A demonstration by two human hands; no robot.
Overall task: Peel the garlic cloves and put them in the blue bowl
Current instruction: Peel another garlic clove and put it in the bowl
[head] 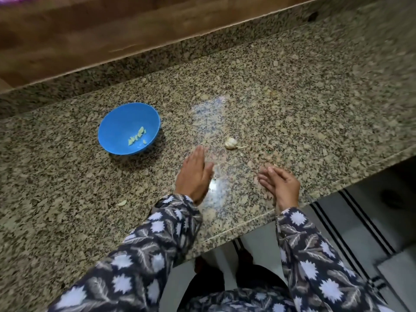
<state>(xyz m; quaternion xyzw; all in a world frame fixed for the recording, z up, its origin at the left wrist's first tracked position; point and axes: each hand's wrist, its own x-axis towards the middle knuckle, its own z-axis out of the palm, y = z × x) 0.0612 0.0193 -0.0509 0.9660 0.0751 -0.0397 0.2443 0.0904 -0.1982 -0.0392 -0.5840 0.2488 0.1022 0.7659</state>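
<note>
A blue bowl (129, 128) stands on the granite counter (281, 104) at the left, with several pale peeled cloves (137, 137) lying in it. A partial garlic head (231, 143) with a short stem lies right of the bowl. My left hand (194, 175) hovers flat just below the space between bowl and garlic, fingers straight, holding nothing. My right hand (279, 184) is near the counter's front edge, fingers loosely curled and apart; I see nothing in it. One loose clove (122, 202) lies on the counter left of my left wrist.
A raised granite backsplash (157, 57) and a wooden surface (112, 30) run along the far side. The counter's front edge (292, 212) runs diagonally under my right wrist, with tiled floor (360, 221) beyond.
</note>
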